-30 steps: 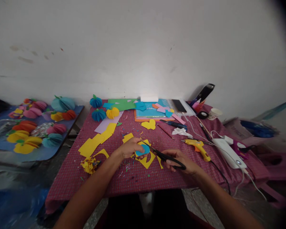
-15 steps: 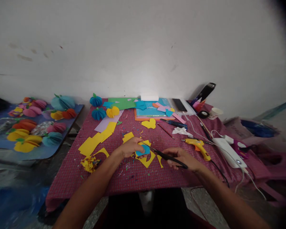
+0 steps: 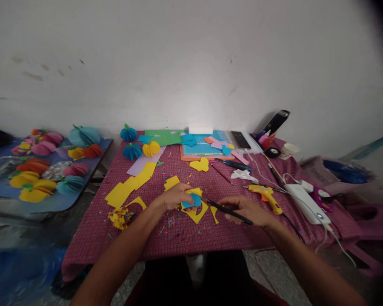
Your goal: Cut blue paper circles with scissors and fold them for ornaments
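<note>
Left grip (image 3: 175,196) pinching, right grip (image 3: 247,210) clenched, forearms converging

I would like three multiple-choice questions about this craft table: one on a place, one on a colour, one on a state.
1. Where is the yellow glue gun?
A. right of the hands
B. on the blue side table
C. on the floor

2. What colour is the small paper piece held by the left hand?
A. green
B. blue
C. pink

3. The black-handled scissors are
A. lying unused
B. hanging on the wall
C. held in the right hand

Answers: 1 A, it lies on the red checked tablecloth beyond the right hand; 2 B, blue shows at the fingertips; 3 C, fingers wrap the handles.
</note>
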The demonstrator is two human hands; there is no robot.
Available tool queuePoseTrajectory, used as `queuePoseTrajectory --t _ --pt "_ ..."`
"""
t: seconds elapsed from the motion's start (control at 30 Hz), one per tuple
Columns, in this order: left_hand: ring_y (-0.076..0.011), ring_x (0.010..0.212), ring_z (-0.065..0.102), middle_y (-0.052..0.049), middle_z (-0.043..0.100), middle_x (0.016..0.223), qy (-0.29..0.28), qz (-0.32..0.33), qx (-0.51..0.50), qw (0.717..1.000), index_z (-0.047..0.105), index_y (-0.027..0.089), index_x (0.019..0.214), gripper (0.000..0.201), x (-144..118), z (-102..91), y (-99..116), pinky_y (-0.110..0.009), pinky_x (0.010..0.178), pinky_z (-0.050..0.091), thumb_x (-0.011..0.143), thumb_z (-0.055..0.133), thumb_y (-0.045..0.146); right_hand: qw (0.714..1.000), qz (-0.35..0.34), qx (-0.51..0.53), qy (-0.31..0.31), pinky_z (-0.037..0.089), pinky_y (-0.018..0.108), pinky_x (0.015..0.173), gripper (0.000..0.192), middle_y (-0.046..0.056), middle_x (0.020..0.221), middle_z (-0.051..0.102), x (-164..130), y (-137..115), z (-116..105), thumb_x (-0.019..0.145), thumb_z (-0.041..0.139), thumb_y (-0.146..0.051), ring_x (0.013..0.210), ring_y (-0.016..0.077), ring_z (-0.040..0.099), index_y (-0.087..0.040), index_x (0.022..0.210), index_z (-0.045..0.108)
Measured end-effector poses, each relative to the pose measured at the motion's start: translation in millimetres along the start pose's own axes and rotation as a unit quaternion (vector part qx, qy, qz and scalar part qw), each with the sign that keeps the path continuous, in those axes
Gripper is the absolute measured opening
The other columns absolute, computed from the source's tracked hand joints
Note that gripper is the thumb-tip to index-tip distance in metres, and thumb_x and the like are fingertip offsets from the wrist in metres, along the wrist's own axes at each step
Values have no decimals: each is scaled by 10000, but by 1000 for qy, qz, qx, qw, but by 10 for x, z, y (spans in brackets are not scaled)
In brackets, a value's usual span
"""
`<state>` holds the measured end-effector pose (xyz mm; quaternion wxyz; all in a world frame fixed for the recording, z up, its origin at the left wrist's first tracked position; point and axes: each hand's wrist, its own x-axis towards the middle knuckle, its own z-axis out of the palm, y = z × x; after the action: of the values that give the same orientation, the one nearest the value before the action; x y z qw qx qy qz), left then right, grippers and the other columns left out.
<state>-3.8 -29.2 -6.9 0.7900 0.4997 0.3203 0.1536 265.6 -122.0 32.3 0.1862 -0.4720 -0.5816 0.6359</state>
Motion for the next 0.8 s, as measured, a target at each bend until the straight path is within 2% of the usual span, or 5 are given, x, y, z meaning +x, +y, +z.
queuePoseTrajectory --t 0.33,0.63,0.8 --pt "-151 506 625 -79 708 664 6 -8 13 1000 581 122 833 316 2 5 10 -241 466 487 581 763 181 1000 8 -7 0 262 176 416 410 -55 639 543 -20 -43 -6 789 723 -446 456 58 371 -208 1120 671" --pt "-156 525 636 -87 718 699 -2 -14 9 1000 626 105 834 330 -25 14 37 -241 470 491 552 774 192 1000 7 -19 -4 261 172 402 406 -50 626 546 -29 -58 -22 789 718 -450 438 52 364 -204 1109 679" --pt "-157 527 638 -80 712 684 -4 -14 14 1000 641 102 816 301 -26 17 42 -230 462 477 552 762 178 1000 18 4 0 319 175 411 424 -49 629 567 -23 -3 -44 767 733 -434 441 61 412 -202 1116 669"
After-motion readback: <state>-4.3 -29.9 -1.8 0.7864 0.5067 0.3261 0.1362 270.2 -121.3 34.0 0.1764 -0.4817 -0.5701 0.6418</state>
